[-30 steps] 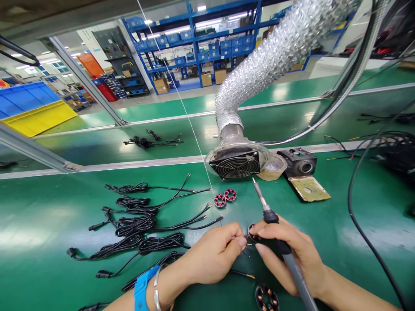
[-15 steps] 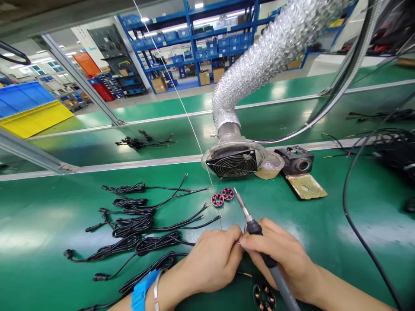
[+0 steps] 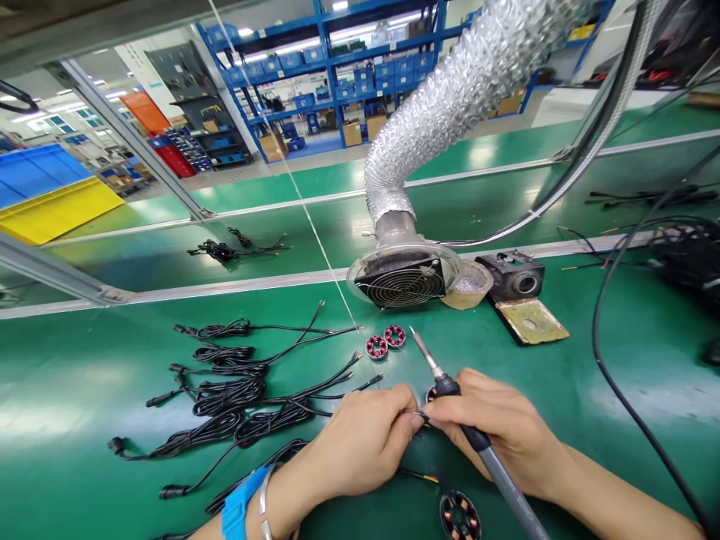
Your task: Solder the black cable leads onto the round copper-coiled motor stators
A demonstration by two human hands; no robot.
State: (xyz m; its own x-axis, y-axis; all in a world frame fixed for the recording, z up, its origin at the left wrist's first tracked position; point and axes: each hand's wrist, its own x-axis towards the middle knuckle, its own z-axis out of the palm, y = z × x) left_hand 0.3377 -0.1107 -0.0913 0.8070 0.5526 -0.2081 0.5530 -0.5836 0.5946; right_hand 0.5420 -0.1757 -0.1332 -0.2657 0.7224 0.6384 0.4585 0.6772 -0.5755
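Right hand [image 3: 500, 431] gripping soldering iron [image 3: 450, 386], left hand [image 3: 365, 442] pinching wire end [image 3: 421, 414] beside it; could burn fingertips if tip swings near.

Two red coils [image 3: 376, 347] [image 3: 394, 336], one soldering iron [image 3: 478, 439], one extractor fan [image 3: 403, 282], two hands [image 3: 360, 442] [image 3: 500, 431].

The right hand [image 3: 495, 431] hides most of a small stator [image 3: 431, 393].
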